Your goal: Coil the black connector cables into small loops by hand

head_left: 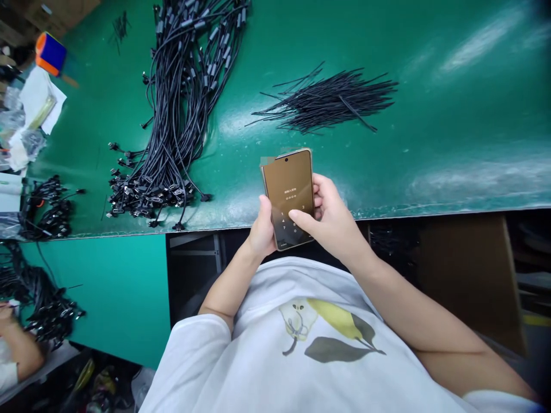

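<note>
A smartphone [287, 178] is held upright in front of my body, just over the near edge of the green table. Its screen is lit and shows a number keypad with a row of small circles above it. My left hand [263, 229] wraps the phone's left side, thumb along the edge. On the right side, my right hand [329, 215] has its fingers behind the phone, and its thumb lies over the keypad. Beyond the phone lies a loose pile of thin black ties [336, 100]. To the left is a large bundle of black cables [181, 115] with metal-tipped connectors.
The green table [451, 132] stretches across the view. An orange and blue roll [50, 54], plastic bags [32, 140] and more black cables [49, 206] sit at the left. Another person's arm [21, 344] shows at lower left. A brown board [469, 281] stands below the table.
</note>
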Motion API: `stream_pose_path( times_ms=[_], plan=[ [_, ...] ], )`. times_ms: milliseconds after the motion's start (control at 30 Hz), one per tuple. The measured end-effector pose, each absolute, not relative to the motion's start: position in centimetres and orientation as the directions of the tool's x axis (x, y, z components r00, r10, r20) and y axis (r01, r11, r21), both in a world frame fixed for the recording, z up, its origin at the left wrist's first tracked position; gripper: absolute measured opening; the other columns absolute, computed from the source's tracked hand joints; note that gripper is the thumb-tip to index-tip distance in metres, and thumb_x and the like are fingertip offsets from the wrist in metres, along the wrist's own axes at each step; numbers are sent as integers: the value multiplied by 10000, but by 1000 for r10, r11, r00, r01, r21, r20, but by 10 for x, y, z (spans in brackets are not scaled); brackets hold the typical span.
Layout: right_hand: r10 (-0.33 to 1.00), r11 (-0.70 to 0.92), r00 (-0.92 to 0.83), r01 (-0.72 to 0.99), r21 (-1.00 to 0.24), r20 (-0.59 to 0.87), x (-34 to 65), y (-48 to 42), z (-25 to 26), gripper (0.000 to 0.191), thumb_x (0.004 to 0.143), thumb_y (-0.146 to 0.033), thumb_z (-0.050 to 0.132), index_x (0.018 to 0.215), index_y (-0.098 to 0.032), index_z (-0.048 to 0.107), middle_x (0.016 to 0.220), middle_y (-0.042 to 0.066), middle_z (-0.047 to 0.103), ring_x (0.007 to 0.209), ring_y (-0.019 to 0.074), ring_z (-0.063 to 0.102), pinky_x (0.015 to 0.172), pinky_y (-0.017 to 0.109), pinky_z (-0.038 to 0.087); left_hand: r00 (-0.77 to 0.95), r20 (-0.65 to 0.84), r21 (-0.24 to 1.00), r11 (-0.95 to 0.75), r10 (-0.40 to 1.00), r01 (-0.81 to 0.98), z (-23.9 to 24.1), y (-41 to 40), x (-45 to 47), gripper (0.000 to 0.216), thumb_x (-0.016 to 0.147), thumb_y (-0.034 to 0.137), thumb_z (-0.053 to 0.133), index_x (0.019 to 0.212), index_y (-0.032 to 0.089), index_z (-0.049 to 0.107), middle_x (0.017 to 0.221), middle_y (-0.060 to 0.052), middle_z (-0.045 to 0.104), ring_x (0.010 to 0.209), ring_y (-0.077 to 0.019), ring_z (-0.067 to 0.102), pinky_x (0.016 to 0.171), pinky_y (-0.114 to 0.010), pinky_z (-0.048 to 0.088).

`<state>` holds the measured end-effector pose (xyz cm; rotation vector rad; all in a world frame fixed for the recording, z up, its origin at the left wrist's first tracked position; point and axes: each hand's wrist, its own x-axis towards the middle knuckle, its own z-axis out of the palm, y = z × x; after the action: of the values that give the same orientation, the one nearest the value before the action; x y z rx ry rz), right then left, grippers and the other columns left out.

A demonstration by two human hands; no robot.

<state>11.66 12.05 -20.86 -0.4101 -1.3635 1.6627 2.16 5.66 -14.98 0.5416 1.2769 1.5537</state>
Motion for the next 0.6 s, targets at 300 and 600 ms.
stream_pose_path(
  times_ms=[300,600],
  plan=[
    [851,53,-463,-393,-918,247,113,123,-214,873,663,-417,688,1444,-174,382,1338,65,511,1051,59,588,898,176,547,-402,-218,940,80,889,-333,-156,62,29,776,1014,578,25,1575,160,362,1296,-133,634,1273,-211,580,1143,-343,405],
    [843,8,-474,-462,-887,255,116,122,-220,705,760,-348,629,1418,-237,402,1283,21,541,925,-24,585,736,42,517,-406,-271,919,110,873,-378,-154,65,23,780,1020,624,106,1509,136,467,1297,-160,627,1259,-242,589,1136,-382,417]
  ],
)
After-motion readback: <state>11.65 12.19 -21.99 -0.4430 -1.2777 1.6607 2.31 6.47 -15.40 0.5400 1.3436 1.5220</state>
